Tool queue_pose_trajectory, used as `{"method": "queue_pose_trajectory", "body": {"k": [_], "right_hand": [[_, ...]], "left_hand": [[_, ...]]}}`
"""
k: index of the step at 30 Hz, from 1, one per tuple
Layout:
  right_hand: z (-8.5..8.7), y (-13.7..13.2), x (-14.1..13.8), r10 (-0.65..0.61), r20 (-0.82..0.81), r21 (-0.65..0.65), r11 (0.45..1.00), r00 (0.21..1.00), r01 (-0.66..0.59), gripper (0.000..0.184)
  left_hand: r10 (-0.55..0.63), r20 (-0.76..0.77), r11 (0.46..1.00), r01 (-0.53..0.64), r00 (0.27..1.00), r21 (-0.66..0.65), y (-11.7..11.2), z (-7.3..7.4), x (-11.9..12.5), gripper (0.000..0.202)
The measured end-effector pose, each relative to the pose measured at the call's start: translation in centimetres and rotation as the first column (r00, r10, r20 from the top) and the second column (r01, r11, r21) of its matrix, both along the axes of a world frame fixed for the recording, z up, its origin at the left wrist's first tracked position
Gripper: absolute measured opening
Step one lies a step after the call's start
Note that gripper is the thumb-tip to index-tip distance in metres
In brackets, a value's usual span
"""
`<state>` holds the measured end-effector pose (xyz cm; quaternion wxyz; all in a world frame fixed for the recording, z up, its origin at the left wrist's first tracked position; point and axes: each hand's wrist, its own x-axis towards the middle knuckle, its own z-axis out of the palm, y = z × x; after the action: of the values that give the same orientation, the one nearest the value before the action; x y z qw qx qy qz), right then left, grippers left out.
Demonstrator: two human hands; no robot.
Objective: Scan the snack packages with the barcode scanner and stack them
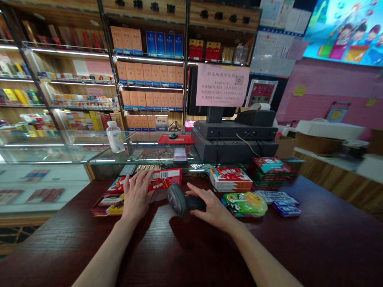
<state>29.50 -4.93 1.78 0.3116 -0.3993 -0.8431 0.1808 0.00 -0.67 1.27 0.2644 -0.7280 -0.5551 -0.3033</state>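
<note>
Here the left hand [138,194] spreads open-fingered over the probably light, edge-pinchable red packet [165,180] at eleven o'clock, while the right hand [214,208], grip unclear, flanks the rigid-looking barcode scanner [177,200] by its handle, twelve o'clock.

Lit wooden shelves [128,15] stand behind a glass counter [80,149], left of a pink wall [326,85].

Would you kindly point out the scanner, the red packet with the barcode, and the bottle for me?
Scanner [179,200]: head view, on its rounded head.
Red packet [166,180]: head view, on its printed face below the barcode.
Bottle [115,138]: head view, on the middle of its body.
</note>
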Motion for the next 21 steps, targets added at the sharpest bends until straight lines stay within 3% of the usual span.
{"method": "queue_pose_trajectory", "body": {"k": [8,12,18,21], "right_hand": [[-0.62,-0.35,-0.49,0.093,0.221,-0.053,0.995,0.971,-0.083,0.079],[-0.61,-0.45,-0.77,0.109,0.248,-0.069,0.993,0.963,-0.095,0.076],[-0.31,-0.5,-0.59,0.124,0.205,-0.09,0.99,0.971,-0.108,0.083],[-0.62,-0.06,-0.57,0.049,0.018,-0.097,0.994,0.999,-0.047,0.063]], "left_hand": [[-0.019,0.013,1.0,0.019,1.0,0.008,0.12,-0.16,-0.05,0.065],[-0.029,0.008,0.999,0.029,1.0,0.016,0.29,-0.26,-0.07,0.067],[-0.048,-0.003,0.998,0.048,0.999,0.033,0.39,-0.47,-0.24,0.071],[-0.075,-0.007,0.996,0.076,0.997,0.041,0.36,-0.42,-0.25,0.071]]}}
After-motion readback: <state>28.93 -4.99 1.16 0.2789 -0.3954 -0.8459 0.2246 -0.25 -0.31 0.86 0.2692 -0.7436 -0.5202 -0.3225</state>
